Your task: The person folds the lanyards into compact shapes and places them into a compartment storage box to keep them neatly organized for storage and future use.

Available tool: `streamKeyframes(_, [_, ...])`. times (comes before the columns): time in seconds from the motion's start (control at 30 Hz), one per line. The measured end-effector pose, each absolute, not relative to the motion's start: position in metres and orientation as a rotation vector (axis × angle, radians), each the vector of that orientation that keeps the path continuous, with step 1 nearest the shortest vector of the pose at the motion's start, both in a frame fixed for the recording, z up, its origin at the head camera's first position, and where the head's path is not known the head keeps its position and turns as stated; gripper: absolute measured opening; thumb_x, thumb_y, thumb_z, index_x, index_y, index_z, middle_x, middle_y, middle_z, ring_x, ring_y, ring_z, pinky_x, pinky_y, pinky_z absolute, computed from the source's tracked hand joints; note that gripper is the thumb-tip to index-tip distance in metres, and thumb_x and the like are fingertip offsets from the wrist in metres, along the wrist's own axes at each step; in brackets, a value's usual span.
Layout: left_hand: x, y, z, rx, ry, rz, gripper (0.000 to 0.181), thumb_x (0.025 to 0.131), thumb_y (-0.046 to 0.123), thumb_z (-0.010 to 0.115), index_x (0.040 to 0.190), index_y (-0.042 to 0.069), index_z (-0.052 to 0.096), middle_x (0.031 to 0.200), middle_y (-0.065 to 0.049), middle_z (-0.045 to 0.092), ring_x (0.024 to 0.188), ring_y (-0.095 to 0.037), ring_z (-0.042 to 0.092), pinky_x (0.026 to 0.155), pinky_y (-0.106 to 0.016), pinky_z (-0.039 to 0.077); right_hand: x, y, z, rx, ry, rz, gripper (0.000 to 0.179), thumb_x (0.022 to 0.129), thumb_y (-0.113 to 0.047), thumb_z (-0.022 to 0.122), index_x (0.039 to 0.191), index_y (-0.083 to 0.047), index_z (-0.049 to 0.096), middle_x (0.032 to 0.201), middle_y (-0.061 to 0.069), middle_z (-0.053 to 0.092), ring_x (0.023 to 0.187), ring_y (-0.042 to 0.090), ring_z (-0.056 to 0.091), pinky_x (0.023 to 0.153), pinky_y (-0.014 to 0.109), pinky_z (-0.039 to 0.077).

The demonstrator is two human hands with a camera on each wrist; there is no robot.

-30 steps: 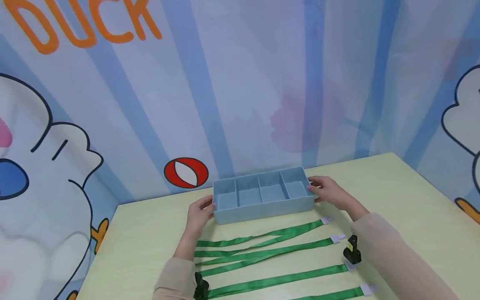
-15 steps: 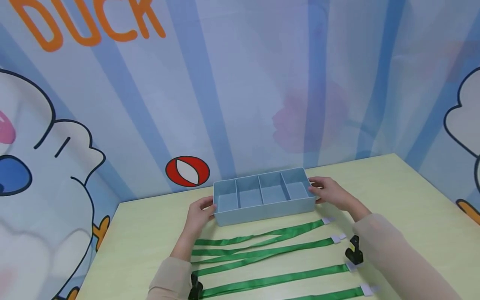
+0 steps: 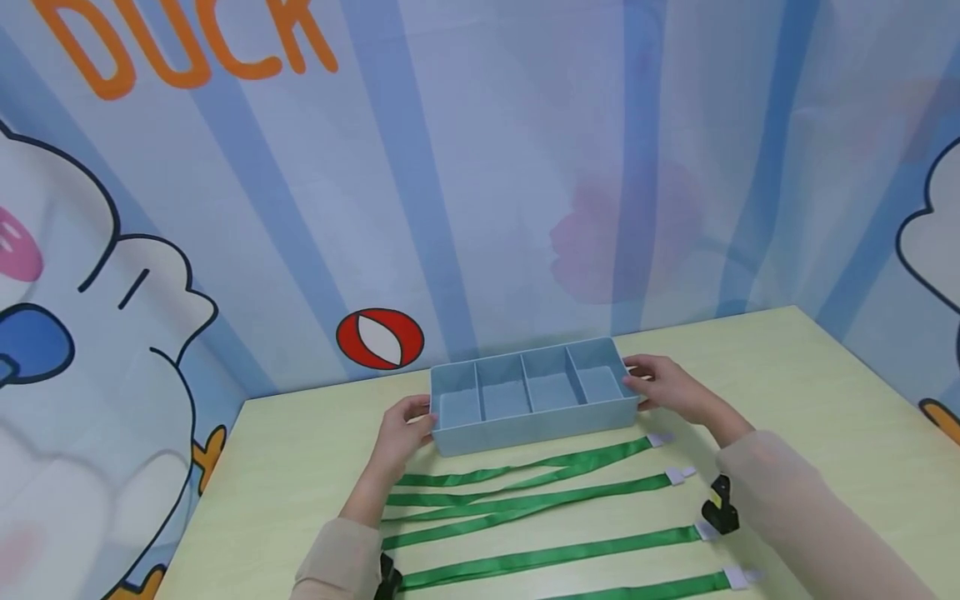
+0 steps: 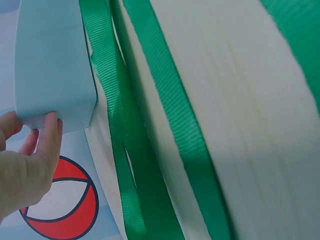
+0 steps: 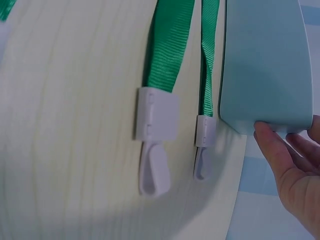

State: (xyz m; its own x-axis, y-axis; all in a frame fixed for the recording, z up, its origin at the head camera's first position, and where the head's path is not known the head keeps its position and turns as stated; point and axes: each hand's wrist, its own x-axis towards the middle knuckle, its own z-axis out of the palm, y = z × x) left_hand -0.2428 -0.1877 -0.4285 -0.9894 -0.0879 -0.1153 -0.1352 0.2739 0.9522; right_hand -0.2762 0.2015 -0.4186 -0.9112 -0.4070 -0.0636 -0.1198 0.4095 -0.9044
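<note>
A light-blue divided box (image 3: 536,427) with several compartments, nothing visible inside them, stands near the back of the table. My left hand (image 3: 399,435) holds its left end. My right hand (image 3: 669,388) holds the opposite end. In the left wrist view, the fingers (image 4: 49,132) lie against the box's end wall (image 4: 62,120) and the thumb is by the rim. The right wrist view shows fingers (image 5: 272,145) at the other end wall, with the thumb partly cut off. Green lanyards (image 3: 551,552) with white clips (image 5: 155,167) lie in front of the box.
The pale wooden table (image 3: 795,392) backs onto a striped blue cartoon backdrop (image 3: 517,167). Black devices are worn at the left wrist (image 3: 387,577) and right wrist (image 3: 721,505). The nearest lanyard (image 3: 652,588) is cut by the frame's lower edge.
The box has shifted slightly toward me, closer to the farthest lanyard, with both hands still holding its ends. The head view has also shifted a little.
</note>
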Motion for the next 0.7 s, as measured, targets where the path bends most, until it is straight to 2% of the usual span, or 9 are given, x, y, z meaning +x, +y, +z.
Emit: streamKeyframes(0.7, [-0.2328,-0.1877,-0.4264,-0.152,2.489,1.803,0.033,0.094,0.001,0.05,0.126,-0.006,0.047,0.121,-0.025,0.052,0.103,-0.035,0.057,0.082,-0.044,0.051,-0.2679,0.2021,-0.4197,-0.44,2.374,-1.53,0.053,0.1,-0.012,0.044,0.14,0.014,0.022,0.134,0.037,0.034,0.12,0.048,0.04,0.083,0.046,0.051])
